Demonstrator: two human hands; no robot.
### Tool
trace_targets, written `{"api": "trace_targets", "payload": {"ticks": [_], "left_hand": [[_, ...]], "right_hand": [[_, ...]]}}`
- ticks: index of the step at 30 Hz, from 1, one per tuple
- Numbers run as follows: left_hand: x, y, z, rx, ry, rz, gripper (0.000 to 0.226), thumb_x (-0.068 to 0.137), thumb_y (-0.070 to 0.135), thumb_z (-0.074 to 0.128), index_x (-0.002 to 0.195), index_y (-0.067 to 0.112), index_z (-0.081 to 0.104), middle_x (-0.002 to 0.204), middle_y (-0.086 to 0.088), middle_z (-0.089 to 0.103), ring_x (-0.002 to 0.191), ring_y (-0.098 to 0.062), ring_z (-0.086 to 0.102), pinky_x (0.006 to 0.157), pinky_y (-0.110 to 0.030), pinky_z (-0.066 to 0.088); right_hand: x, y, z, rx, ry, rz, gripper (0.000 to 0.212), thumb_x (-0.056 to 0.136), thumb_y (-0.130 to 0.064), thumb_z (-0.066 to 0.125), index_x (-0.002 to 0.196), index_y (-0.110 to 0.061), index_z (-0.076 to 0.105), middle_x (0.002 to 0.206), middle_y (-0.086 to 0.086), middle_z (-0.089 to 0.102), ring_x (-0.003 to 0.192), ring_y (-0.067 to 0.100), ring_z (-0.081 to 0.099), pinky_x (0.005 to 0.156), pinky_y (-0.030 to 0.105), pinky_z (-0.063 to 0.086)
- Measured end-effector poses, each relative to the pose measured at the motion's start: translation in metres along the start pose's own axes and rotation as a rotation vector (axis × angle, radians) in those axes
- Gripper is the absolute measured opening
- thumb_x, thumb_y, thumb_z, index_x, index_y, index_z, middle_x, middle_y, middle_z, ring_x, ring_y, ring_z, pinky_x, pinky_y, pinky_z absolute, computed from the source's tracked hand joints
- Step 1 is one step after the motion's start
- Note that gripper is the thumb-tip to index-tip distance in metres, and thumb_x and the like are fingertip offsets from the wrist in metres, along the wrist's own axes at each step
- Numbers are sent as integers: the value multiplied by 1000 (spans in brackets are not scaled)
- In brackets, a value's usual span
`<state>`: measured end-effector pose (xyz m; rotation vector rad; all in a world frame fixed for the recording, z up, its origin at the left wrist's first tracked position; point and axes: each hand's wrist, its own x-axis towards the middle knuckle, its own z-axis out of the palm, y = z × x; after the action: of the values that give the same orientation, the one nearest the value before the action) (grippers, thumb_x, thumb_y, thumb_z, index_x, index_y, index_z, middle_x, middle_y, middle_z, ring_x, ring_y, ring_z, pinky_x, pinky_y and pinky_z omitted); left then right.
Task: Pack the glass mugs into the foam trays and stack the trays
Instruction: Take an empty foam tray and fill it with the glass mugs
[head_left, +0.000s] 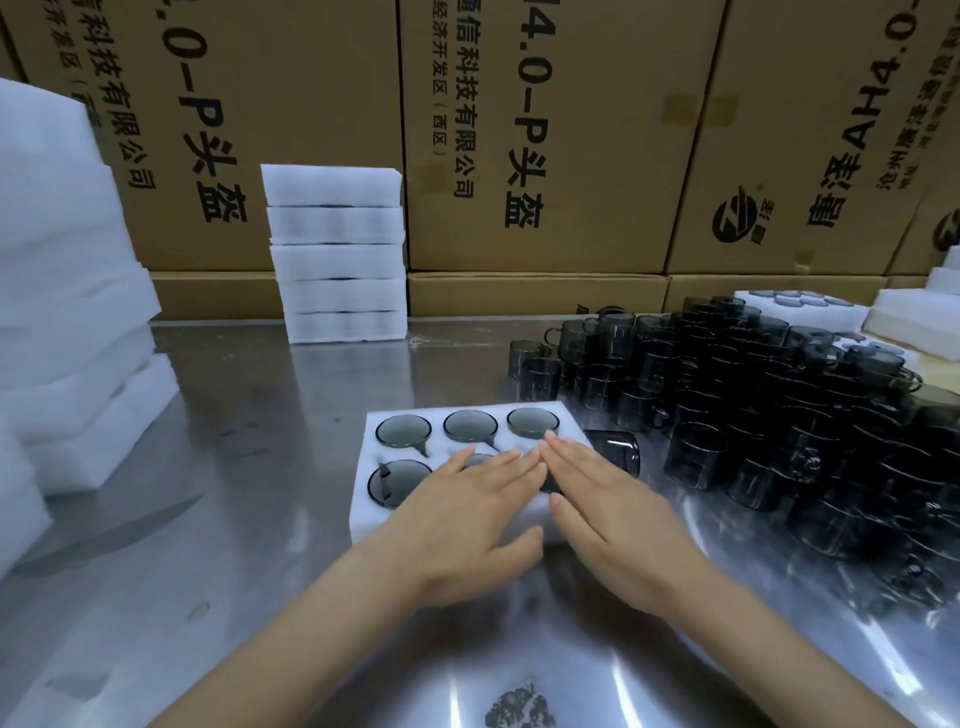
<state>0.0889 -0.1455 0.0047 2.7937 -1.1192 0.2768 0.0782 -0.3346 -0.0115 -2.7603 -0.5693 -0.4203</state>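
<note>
Bare steel table (291, 467) lies open to the left of the foam tray (363, 493) and in front of it. On the right, a dense pile of dark glass mugs (779, 405) crowds close to the tray, with one mug lying on its side (615, 452) just beside it. A stack of trays (337, 254) stands behind, well apart; foam blocks (67, 322) wall the left edge, cardboard boxes (545, 130) the back.

Left hand (475, 512) and right hand (615, 512) lie flat, fingertips touching.

Dim overhead light glares off the steel table (291, 467); wide-angle bending and blur soften the edges.
</note>
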Motion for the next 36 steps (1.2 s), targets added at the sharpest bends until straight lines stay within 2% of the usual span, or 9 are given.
{"api": "trace_targets", "payload": {"ticks": [4, 7, 11, 14, 16, 20, 23, 29, 36], "left_hand": [[2, 1, 4, 23, -21, -12, 74, 87, 55, 20, 153, 22, 13, 159, 10, 5, 145, -2, 0, 112, -24, -14], [3, 1, 5, 9, -14, -29, 70, 95, 57, 27, 153, 23, 9, 159, 12, 2, 144, -1, -2, 111, -25, -16], [0, 2, 7, 46, 17, -73, 69, 95, 58, 24, 153, 27, 3, 159, 14, -1, 145, -4, -6, 114, -33, -15], [-18, -7, 11, 58, 170, -157, 72, 93, 62, 26, 151, 32, -4, 157, 20, -9, 145, -4, -11, 115, -34, -14], [-37, -19, 12, -23, 287, -263, 81, 87, 67, 37, 150, 35, -3, 154, 23, -12, 143, 0, -7, 116, -30, -8], [-70, -42, 12, -570, 363, -551, 112, 61, 75, 65, 149, 35, 9, 150, 25, 9, 137, 7, 12, 111, -18, 16], [-82, -55, 14, -833, 268, -493, 88, 58, 65, 73, 134, 44, 36, 130, 36, 49, 123, 11, 45, 100, -12, 37], [-87, -66, 18, -763, 314, -397, 76, 72, 45, 71, 140, 42, 36, 124, 42, 49, 119, 15, 45, 99, -13, 39], [-86, -99, -3, -880, 413, -386, 64, 73, 27, 73, 131, 37, 46, 125, 30, 57, 121, 5, 51, 102, -20, 41]], "right_hand": [[2, 1, 0, -53, -43, 0, 54, 99, -37, 29, 151, -26, 16, 158, -13, 9, 144, -2, 7, 118, 22, 6], [3, 0, -1, -27, -57, 11, 55, 100, -37, 29, 151, -26, 14, 158, -14, 6, 143, -4, 1, 117, 20, 2], [2, -2, -1, 312, -19, 137, 56, 99, -33, 43, 150, -28, 19, 151, -21, 2, 141, -2, -3, 109, 15, -2], [-9, -3, 2, 603, 164, 355, 58, 95, -29, 54, 147, -25, 28, 151, -14, 19, 137, 2, 17, 108, 16, 10], [-16, -3, 3, 788, 175, 486, 50, 93, -31, 55, 140, -24, 37, 141, -10, 32, 122, 4, 38, 100, 20, 26], [-14, -4, 4, 956, 159, 596, 19, 92, -42, 54, 106, -32, 58, 119, -8, 55, 107, 5, 52, 94, 29, 40], [0, -6, 4, 970, 171, 704, 22, 91, -47, 53, 99, -28, 62, 113, -3, 58, 108, 13, 55, 101, 36, 40], [15, -12, 13, 903, 219, 755, 10, 92, -25, 56, 99, -18, 56, 115, 12, 50, 101, 22, 51, 69, 27, 37], [33, -32, 8, 990, 188, 612, 28, 83, -45, 65, 102, -26, 59, 116, 4, 55, 109, 19, 54, 94, 37, 43]]}}
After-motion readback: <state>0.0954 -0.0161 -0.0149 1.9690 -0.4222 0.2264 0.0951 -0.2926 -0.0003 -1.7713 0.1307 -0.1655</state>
